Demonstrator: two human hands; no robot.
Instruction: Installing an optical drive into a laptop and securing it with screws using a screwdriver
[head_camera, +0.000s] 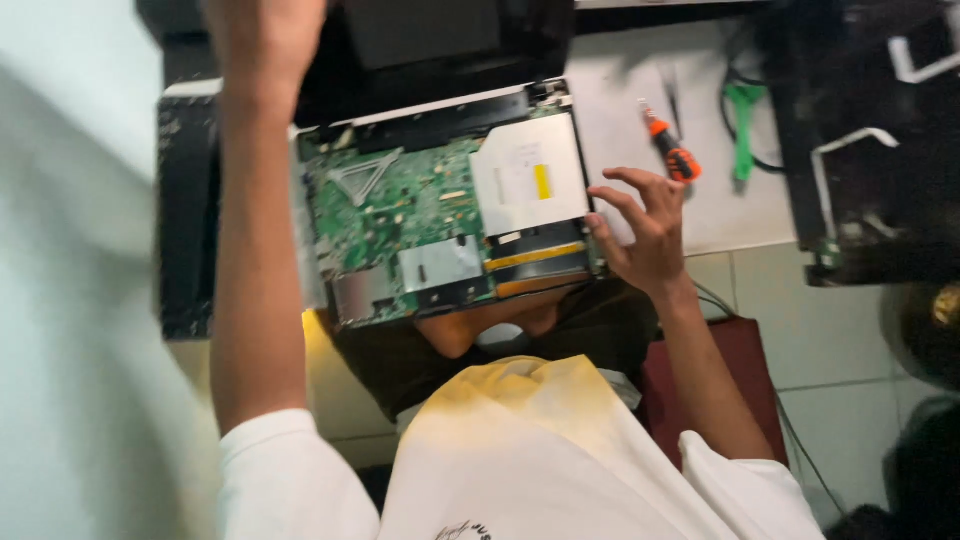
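Note:
An opened laptop (440, 215) lies across my lap with its green circuit board (400, 205) and a silver optical drive (528, 172) exposed. My right hand (645, 232) is at the laptop's right edge, fingers spread, thumb and fingertips touching the side of the case next to the drive. My left arm reaches up along the left side. My left hand (262, 45) is blurred at the top of the view, by the dark lid (430, 40); its fingers are cut off by the picture's edge.
An orange-and-black screwdriver (672, 150) and a green tool (742, 130) lie on a white sheet (720, 215) beyond my right hand. A black device (870, 150) stands at the right. A dark red cushion (745, 365) sits under my right arm on the tiled floor.

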